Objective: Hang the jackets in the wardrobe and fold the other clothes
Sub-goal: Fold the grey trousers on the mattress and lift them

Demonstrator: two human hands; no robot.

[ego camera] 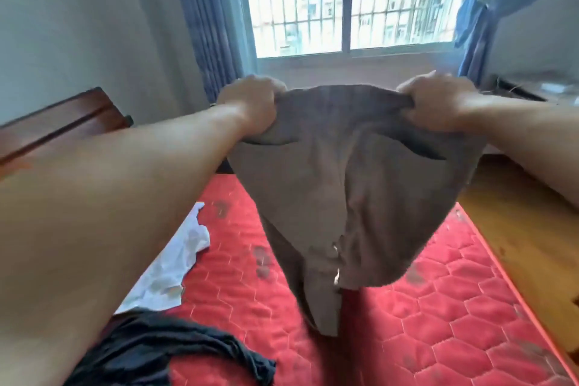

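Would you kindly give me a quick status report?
Left hand, right hand grip brown garment above mattress. White and black clothes lie unfolded. Nothing blocking.

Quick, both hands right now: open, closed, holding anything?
Left hand: closed, gripping one top corner of the brown garment.
Right hand: closed, gripping the garment's other top corner.

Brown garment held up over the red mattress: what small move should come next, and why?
Probably lower the brown cloth garment flat onto the red quilted mattress for folding. The left hand and right hand each grip a top corner, so it hangs open in the air with its lower end near the mattress, and bare mattress lies beneath, beside the white garment and the black garment.
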